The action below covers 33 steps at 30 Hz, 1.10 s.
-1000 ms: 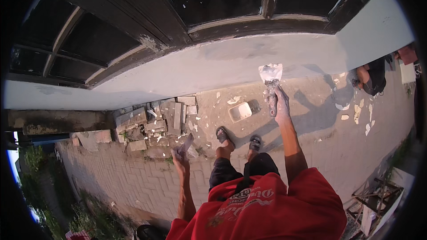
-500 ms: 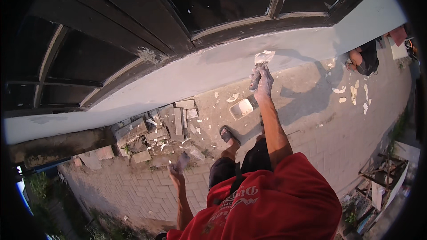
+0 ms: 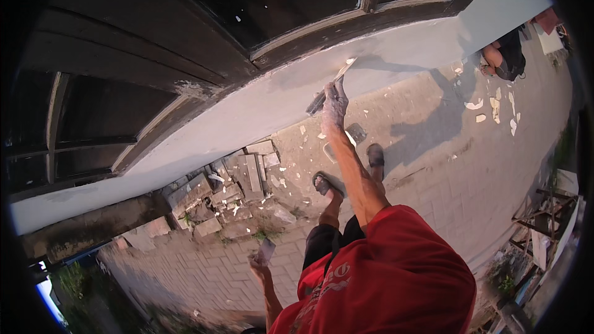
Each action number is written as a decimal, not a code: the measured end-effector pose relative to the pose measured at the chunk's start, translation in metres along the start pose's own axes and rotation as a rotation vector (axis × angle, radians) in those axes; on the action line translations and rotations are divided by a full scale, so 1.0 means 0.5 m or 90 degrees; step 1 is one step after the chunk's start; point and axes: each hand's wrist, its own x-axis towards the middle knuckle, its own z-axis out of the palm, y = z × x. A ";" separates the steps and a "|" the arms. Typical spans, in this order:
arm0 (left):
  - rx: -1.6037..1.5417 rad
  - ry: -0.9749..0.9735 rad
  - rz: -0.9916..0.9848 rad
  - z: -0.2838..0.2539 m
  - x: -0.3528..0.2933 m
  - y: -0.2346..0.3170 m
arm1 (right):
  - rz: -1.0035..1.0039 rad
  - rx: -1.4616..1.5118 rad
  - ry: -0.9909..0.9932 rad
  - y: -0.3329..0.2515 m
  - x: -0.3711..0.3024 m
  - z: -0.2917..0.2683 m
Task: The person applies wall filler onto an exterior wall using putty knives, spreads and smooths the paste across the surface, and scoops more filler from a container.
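My right hand (image 3: 335,106) is closed around the handle of a putty knife (image 3: 344,69), its fingers coated in pale dust. The knife's thin blade, edge-on with white filler on it, is at the low pale wall (image 3: 288,99) below the window frame. Lower and to the left, my left hand (image 3: 258,265) grips a flat grey scraper blade (image 3: 266,251), held away from the wall. My right forearm partly hides a white tray (image 3: 351,138) on the ground.
Broken tiles and bricks (image 3: 232,192) lie heaped along the wall's foot at left. White flakes (image 3: 495,108) are scattered at right, near another person (image 3: 508,59). My sandalled feet (image 3: 322,183) stand on the ground between. A wooden frame (image 3: 544,226) stands at far right.
My right hand has moved left and slightly up along the wall, and the putty knife has turned edge-on. My left hand has shifted slightly down and right, its blade showing more clearly.
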 end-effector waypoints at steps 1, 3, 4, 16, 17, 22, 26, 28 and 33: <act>0.002 -0.003 0.006 -0.006 0.007 -0.006 | -0.010 -0.032 -0.018 0.015 -0.008 0.028; 0.005 -0.009 0.014 -0.028 0.020 -0.053 | -0.035 -0.048 -0.051 0.038 -0.067 0.112; 0.005 -0.017 0.019 -0.023 0.026 -0.043 | -0.042 -0.064 -0.042 0.056 -0.081 0.138; 0.087 -0.022 -0.024 -0.026 0.013 -0.073 | -0.010 -0.011 0.022 -0.001 -0.013 -0.130; 0.099 -0.025 -0.019 -0.023 0.009 -0.070 | -0.034 -0.040 0.040 -0.031 0.024 -0.152; 0.118 -0.055 -0.010 -0.028 0.014 -0.107 | -0.049 -0.097 0.047 -0.100 0.086 -0.152; 0.104 -0.064 0.034 -0.011 0.030 -0.069 | -0.040 -0.104 0.014 -0.080 0.072 -0.132; 0.086 -0.073 0.034 -0.010 0.033 -0.050 | -0.070 -0.108 0.009 -0.053 0.056 -0.121; 0.152 -0.065 -0.011 -0.018 0.032 -0.002 | -0.126 -0.191 -0.030 0.017 0.003 -0.082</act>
